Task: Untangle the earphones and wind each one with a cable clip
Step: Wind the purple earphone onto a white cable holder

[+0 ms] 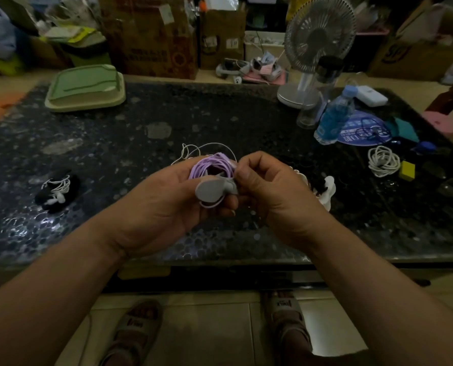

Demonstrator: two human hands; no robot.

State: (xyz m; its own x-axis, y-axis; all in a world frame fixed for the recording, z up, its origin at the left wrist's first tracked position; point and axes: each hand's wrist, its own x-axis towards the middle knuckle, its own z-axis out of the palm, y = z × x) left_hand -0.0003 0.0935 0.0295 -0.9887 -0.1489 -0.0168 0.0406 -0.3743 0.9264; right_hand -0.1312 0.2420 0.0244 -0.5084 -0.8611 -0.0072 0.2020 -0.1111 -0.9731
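My left hand (172, 196) grips a coiled bundle of purple earphone cable (206, 166) above the dark table. A grey cable clip (210, 190) sits against the coil, and my right hand (270, 186) pinches the clip's end beside the coil. A thin white earphone wire (206, 147) loops out behind the purple coil. At the left of the table lies a white earphone wound in a black clip (57, 190). More white clips with a dark cable (323, 187) lie just right of my right hand, partly hidden by it.
The dark speckled table (140, 143) carries a green lidded box (86, 87) at the back left, a desk fan (315, 48), a clear tumbler (317, 93), a blue water bottle (335, 117), a coiled white cable (382, 161) and a yellow block (407, 170). Cardboard boxes stand behind.
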